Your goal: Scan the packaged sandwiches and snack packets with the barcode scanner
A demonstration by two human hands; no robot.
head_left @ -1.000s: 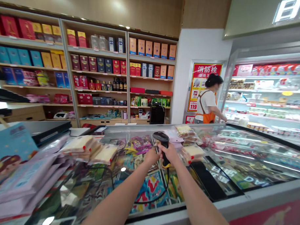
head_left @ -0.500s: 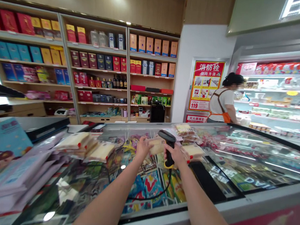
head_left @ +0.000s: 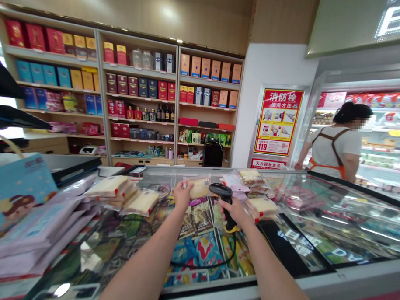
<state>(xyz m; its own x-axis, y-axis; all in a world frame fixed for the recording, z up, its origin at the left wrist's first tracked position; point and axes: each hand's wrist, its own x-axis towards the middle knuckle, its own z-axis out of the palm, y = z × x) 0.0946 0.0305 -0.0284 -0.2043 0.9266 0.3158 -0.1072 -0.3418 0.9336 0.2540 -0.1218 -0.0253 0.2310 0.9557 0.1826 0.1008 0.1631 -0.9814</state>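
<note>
Bread packet (head_left: pixel 199 188) sits to the right of the left hand (head_left: pixel 182 194), its end clamped in the fingers; the right hand (head_left: pixel 232 212) grips a scanner (head_left: pixel 225 201) beside it

3 wooden shelf bays (head_left: pixel 177 92) | white wall (head_left: pixel 282 61), red "119" poster (head_left: pixel 278 122) | lit refrigerated case (head_left: pixel 384 143) at right

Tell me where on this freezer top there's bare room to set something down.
Bare glass shows at right, between the bread packs beside the scanner and the black edge, and at front left, between the lilac packages and left forearm. Crowded: back left, with stacked bread, and around the scanner.
</note>
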